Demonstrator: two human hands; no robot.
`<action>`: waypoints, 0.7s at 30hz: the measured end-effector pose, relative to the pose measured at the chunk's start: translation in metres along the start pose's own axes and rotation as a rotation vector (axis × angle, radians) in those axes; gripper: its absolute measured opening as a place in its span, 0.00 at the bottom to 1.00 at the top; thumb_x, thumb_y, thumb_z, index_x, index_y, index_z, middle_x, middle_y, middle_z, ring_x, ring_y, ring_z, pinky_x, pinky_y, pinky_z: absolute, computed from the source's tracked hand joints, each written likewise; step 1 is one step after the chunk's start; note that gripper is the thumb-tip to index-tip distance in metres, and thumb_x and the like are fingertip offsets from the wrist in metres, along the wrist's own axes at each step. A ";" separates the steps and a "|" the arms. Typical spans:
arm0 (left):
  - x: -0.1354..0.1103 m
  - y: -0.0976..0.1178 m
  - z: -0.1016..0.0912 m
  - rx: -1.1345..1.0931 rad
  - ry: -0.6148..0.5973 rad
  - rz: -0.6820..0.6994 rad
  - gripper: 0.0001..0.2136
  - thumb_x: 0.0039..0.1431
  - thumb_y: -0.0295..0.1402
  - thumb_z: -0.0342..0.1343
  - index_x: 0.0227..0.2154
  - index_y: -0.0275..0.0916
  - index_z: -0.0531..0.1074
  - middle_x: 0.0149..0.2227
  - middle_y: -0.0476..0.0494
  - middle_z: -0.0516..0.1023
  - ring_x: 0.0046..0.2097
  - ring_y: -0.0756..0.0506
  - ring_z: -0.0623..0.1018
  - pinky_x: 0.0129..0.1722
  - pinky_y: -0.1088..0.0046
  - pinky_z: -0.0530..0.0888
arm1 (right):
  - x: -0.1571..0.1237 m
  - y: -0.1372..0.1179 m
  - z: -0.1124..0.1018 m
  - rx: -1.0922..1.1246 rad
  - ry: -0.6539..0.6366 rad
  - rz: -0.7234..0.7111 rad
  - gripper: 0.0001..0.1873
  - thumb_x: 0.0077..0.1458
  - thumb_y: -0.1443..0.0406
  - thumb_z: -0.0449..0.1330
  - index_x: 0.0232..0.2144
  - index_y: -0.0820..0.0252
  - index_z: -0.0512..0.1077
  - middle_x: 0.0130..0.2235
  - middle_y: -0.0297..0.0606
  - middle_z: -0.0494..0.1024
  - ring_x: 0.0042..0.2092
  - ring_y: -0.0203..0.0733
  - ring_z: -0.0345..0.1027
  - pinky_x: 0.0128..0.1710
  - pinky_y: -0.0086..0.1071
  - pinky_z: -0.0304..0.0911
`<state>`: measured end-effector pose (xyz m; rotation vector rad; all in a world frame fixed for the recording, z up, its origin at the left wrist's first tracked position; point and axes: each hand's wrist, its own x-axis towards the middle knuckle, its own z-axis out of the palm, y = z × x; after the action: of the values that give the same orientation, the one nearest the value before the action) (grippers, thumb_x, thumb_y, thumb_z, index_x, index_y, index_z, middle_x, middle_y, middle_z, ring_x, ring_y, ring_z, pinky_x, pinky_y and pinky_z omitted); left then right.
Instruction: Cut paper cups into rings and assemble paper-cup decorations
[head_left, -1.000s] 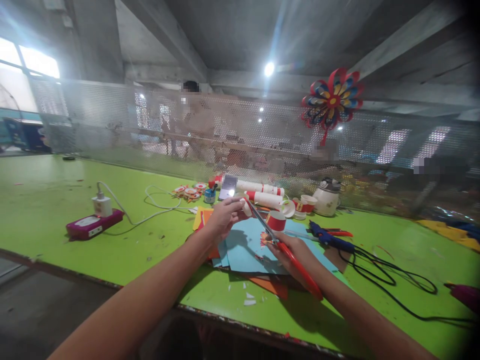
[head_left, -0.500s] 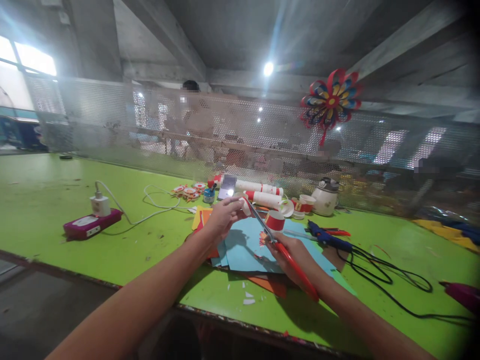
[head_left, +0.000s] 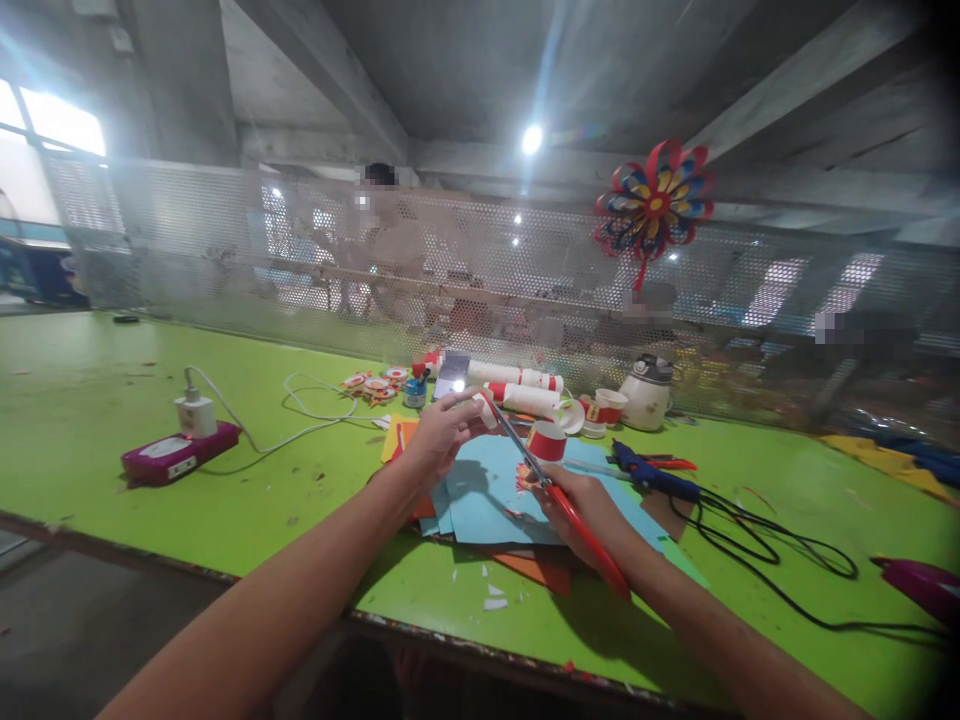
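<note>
My left hand (head_left: 444, 438) pinches a white-and-red piece (head_left: 484, 410); my right hand (head_left: 589, 500) grips scissors (head_left: 574, 520) that, slipping, could nick the left.

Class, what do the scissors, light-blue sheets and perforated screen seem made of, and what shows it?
Scissors: shiny grey blades, probably steel; smooth, bright red handles, likely plastic. Light-blue sheets: matte, flat and thin, apparently paper or card. Perforated screen: probably metal, given its greyish sheen and regular holes, though plastic is possible.
</note>
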<state>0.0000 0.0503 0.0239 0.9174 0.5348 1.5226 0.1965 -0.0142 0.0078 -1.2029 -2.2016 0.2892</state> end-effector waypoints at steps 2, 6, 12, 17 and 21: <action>0.001 0.000 -0.001 0.001 -0.015 0.012 0.10 0.47 0.22 0.61 0.35 0.32 0.73 0.32 0.39 0.79 0.32 0.46 0.79 0.38 0.66 0.76 | 0.002 0.002 -0.001 0.031 -0.012 -0.016 0.12 0.56 0.63 0.49 0.33 0.62 0.70 0.30 0.38 0.76 0.30 0.41 0.68 0.30 0.30 0.60; 0.002 -0.002 -0.003 0.004 -0.050 0.035 0.12 0.46 0.23 0.62 0.37 0.31 0.73 0.33 0.37 0.80 0.34 0.44 0.80 0.40 0.63 0.76 | 0.003 0.006 0.000 0.042 -0.010 -0.014 0.12 0.56 0.62 0.50 0.35 0.63 0.70 0.33 0.41 0.78 0.32 0.43 0.70 0.33 0.33 0.63; 0.002 -0.005 -0.005 0.037 -0.063 0.034 0.15 0.45 0.26 0.65 0.38 0.31 0.73 0.31 0.39 0.79 0.33 0.44 0.79 0.40 0.61 0.75 | 0.002 0.007 0.001 0.061 0.012 0.002 0.12 0.57 0.60 0.51 0.34 0.62 0.71 0.36 0.42 0.79 0.36 0.46 0.72 0.37 0.35 0.63; 0.000 -0.005 -0.004 0.038 -0.062 0.035 0.16 0.45 0.26 0.64 0.39 0.31 0.72 0.32 0.37 0.79 0.31 0.45 0.79 0.39 0.60 0.75 | 0.002 0.006 0.001 0.032 0.013 0.015 0.13 0.57 0.60 0.51 0.35 0.62 0.71 0.34 0.41 0.79 0.33 0.45 0.70 0.35 0.35 0.62; -0.001 -0.005 -0.002 0.021 -0.046 0.048 0.15 0.46 0.25 0.63 0.39 0.30 0.72 0.31 0.37 0.79 0.32 0.44 0.79 0.38 0.60 0.76 | 0.001 0.005 0.000 0.024 -0.002 0.024 0.11 0.57 0.61 0.51 0.33 0.61 0.70 0.33 0.40 0.78 0.33 0.44 0.69 0.34 0.34 0.61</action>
<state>0.0015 0.0508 0.0185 0.9857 0.4997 1.5375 0.1992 -0.0108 0.0058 -1.2172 -2.1807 0.3253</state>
